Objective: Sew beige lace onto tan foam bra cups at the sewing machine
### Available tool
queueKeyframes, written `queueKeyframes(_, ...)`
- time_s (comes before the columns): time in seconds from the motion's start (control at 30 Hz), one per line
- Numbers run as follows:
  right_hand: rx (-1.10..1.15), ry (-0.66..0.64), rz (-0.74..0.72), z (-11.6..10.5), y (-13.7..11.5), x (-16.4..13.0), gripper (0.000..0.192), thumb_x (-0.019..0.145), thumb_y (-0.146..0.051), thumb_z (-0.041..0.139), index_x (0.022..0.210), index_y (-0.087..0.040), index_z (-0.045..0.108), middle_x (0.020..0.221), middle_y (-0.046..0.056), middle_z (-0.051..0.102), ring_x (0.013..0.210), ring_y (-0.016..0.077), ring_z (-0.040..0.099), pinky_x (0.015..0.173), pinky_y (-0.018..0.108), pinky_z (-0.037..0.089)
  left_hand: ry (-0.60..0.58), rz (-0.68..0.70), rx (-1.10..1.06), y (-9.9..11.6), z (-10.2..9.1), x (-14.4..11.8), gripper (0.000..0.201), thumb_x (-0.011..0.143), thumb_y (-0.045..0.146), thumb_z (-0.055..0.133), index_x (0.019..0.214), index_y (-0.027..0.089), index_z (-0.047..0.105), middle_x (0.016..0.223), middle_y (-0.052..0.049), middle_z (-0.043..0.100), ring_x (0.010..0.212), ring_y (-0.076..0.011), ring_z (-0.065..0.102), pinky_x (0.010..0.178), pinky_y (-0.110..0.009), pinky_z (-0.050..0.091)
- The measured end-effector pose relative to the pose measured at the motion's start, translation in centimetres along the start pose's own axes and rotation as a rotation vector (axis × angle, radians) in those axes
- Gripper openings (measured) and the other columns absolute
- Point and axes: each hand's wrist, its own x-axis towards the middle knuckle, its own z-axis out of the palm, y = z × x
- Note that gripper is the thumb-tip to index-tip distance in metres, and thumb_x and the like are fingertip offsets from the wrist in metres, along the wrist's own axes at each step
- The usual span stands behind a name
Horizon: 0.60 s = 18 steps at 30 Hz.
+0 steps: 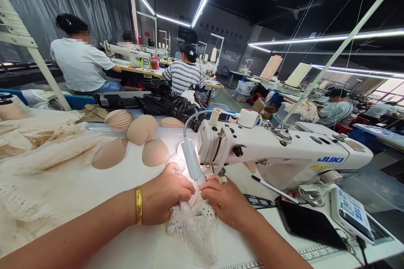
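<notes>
My left hand [167, 195], a gold bangle on its wrist, is closed on cream lace fabric [198, 229] left of the sewing machine's needle area. My right hand [225, 201] pinches the edge of the same fabric, close under the presser foot area. The lace hangs in loose fringe toward me between both hands. A pale rounded piece lies in it, brightly lit by a grey gooseneck lamp [191, 159]. The needle itself is hidden behind the lamp and fingers. The white sewing machine [252, 143] stands just beyond my right hand.
Beige bra cups [154, 152] lie behind my left hand. Heaped cream lace [41, 151] covers the table's left side. At right are a black phone [309, 222], a control box [352, 212] and a white pen [274, 189]. Co-workers sit at machines farther back.
</notes>
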Motion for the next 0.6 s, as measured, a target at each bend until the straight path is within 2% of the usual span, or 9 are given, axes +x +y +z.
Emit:
queueKeyframes(0.2,-0.054,0.029,0.060,0.2,0.4,-0.3,0.035,0.089,0.000,0.050,0.105,-0.026,0.067,0.094,0.005,0.074,0.088,0.0239,0.063,0.079,0.036,0.054,-0.078,-0.065,0.013,0.1,-1.6,0.6,0.035,0.044,-0.003,0.056,0.065,0.019,0.038,0.083,0.005,0.070,0.071,-0.0201,0.062,0.083,-0.041,0.037)
queueKeyframes(0.3,-0.103,0.076,0.105,-0.3,0.3,-0.3,0.036,0.090,-0.003,0.049,0.114,-0.023,0.065,0.089,0.007,0.070,0.081,0.0253,0.062,0.072,0.037,0.055,-0.035,-0.078,-0.020,-0.3,-1.7,0.7,0.034,0.047,-0.001,0.056,0.071,0.021,0.048,0.082,0.004,0.069,0.074,-0.0213,0.062,0.087,-0.041,0.038)
queueKeyframes(0.37,-0.092,0.116,0.141,-0.7,0.2,-0.1,0.036,0.089,-0.002,0.047,0.114,-0.021,0.065,0.090,0.009,0.069,0.081,0.0260,0.062,0.070,0.037,0.056,0.007,-0.069,-0.051,-0.6,-1.6,0.7,0.035,0.051,0.000,0.056,0.077,0.024,0.056,0.083,0.003,0.069,0.079,-0.0227,0.063,0.092,-0.041,0.039)
queueKeyframes(0.47,-0.001,0.155,0.190,-1.0,0.1,0.4,0.036,0.088,0.001,0.044,0.109,-0.020,0.064,0.097,0.010,0.070,0.087,0.0263,0.065,0.073,0.038,0.059,0.025,-0.067,-0.067,-0.9,-1.3,0.8,0.036,0.055,0.001,0.056,0.081,0.026,0.060,0.082,0.002,0.069,0.083,-0.0239,0.065,0.097,-0.041,0.039)
queueKeyframes(0.6,0.069,0.198,0.184,-1.0,0.0,0.6,0.031,0.091,-0.001,0.044,0.107,-0.020,0.063,0.100,0.010,0.071,0.090,0.0260,0.066,0.077,0.040,0.060,0.041,-0.054,-0.072,-0.7,-1.2,0.8,0.035,0.060,0.003,0.056,0.084,0.027,0.063,0.081,0.002,0.070,0.085,-0.0242,0.065,0.100,-0.040,0.041)
